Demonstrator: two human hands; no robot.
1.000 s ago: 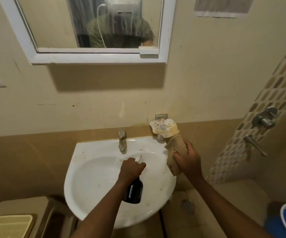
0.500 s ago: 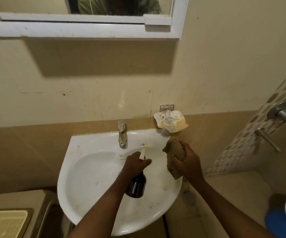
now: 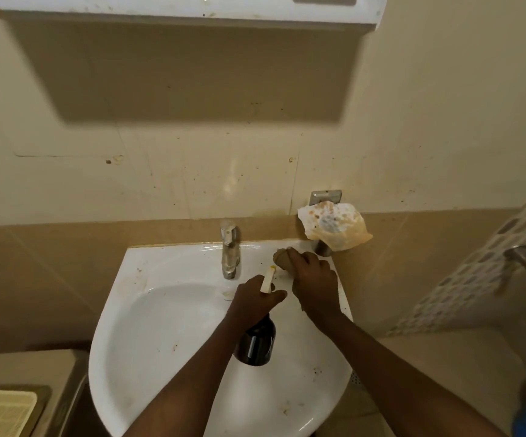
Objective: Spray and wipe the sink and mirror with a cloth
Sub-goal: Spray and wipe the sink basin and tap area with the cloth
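Risk: right hand (image 3: 313, 287) scrubbing the back ledge could knock the stained crumpled paper (image 3: 334, 227) just beside it off its metal holder. Its grip is bunched on a brown wadded cloth (image 3: 282, 258), pressed to the glossy white ceramic sink (image 3: 160, 326), apparently. Left hand (image 3: 253, 302) grips a dark glass spray bottle (image 3: 257, 343) over the basin.

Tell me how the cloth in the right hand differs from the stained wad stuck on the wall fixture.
The cloth is plain brown; the wad is whitish with orange-brown stains. The cloth is bunched under the right hand on the sink rim; the wad sits untouched on the wall fixture. Both are crumpled.
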